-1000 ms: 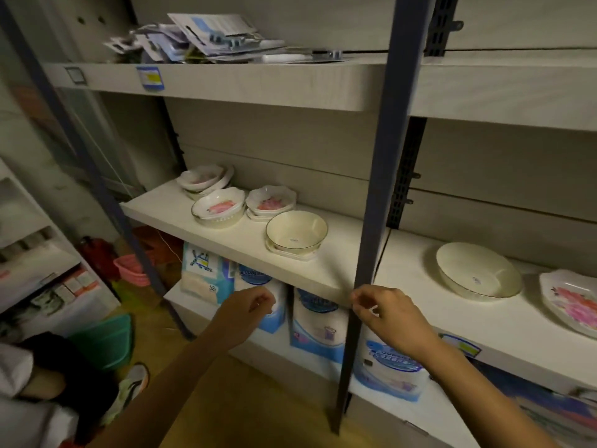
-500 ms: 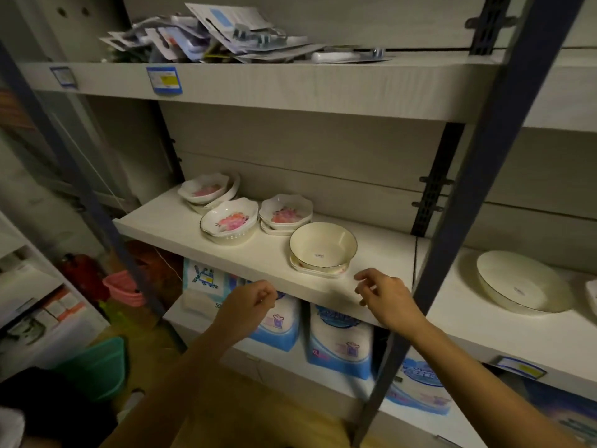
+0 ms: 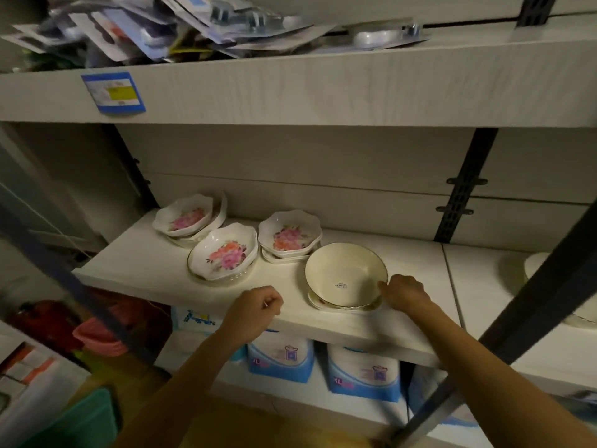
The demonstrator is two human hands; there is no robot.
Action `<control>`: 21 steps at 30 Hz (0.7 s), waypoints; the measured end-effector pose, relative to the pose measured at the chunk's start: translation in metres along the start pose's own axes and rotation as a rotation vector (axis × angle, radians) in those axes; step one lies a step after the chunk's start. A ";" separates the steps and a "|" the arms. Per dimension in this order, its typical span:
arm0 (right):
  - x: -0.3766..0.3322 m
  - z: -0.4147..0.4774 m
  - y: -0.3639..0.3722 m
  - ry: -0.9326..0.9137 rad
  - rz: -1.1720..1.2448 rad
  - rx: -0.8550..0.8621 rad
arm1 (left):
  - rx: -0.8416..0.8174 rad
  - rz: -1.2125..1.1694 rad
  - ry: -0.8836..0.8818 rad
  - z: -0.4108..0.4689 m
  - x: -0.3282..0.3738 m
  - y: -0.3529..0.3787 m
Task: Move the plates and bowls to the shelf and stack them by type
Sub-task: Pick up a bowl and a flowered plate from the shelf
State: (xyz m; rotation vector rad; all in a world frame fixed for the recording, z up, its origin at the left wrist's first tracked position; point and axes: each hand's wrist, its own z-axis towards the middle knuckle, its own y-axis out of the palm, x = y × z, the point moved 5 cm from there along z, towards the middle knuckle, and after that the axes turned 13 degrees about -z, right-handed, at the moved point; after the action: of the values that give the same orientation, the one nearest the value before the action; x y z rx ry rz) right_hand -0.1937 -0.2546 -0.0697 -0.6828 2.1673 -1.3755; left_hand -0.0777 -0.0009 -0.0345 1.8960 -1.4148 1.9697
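At the front edge of the white wood-grain shelf (image 3: 155, 270), the left grip (image 3: 258, 305) hovers curled, holding nothing. Beside it the right grip (image 3: 405, 294) touches the rim of the plain cream round bowl (image 3: 342, 273), likely to lift it off the mismatched scalloped plate (image 3: 336, 309) beneath; whether it pinches is unclear. Behind, white floral scalloped bowls (image 3: 289, 236) sit nested by type.

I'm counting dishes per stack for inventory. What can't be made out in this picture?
All head view:
- Dish count under the cream bowl: the bowl covers all but a rim edge.
- The pale dish at far right: the dark post hides most of it.
- The packets on the top shelf: blurred, cut by the top edge.
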 end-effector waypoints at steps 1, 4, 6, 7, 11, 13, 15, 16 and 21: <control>-0.001 0.001 0.001 0.015 0.001 -0.011 | -0.019 -0.004 -0.003 0.005 -0.003 -0.001; -0.004 0.004 -0.001 0.047 -0.004 -0.010 | -0.062 -0.016 0.001 0.018 -0.010 -0.002; -0.006 0.004 -0.004 0.057 0.035 -0.006 | -0.092 -0.009 0.006 0.028 -0.015 -0.002; -0.007 0.004 -0.007 0.053 0.055 0.007 | -0.108 -0.003 0.008 0.032 -0.018 -0.001; 0.003 -0.019 -0.020 0.090 0.072 0.078 | -0.173 0.011 0.012 0.048 -0.025 -0.001; 0.012 -0.038 -0.022 0.119 0.097 0.113 | -0.185 0.060 0.008 0.057 -0.026 0.000; 0.019 -0.060 -0.023 0.157 0.140 0.145 | -0.188 0.087 -0.001 0.068 -0.025 0.005; 0.022 -0.072 -0.022 0.181 0.165 0.156 | -0.195 0.090 -0.007 0.074 -0.023 0.009; 0.031 -0.122 -0.009 0.298 0.296 0.173 | -0.250 0.168 -0.039 0.092 -0.013 0.035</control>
State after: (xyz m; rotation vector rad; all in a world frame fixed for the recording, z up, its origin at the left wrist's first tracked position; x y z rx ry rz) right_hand -0.2930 -0.1946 -0.0190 -0.0891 2.2232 -1.5530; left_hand -0.0265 -0.0718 -0.0814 1.7670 -1.7891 1.7273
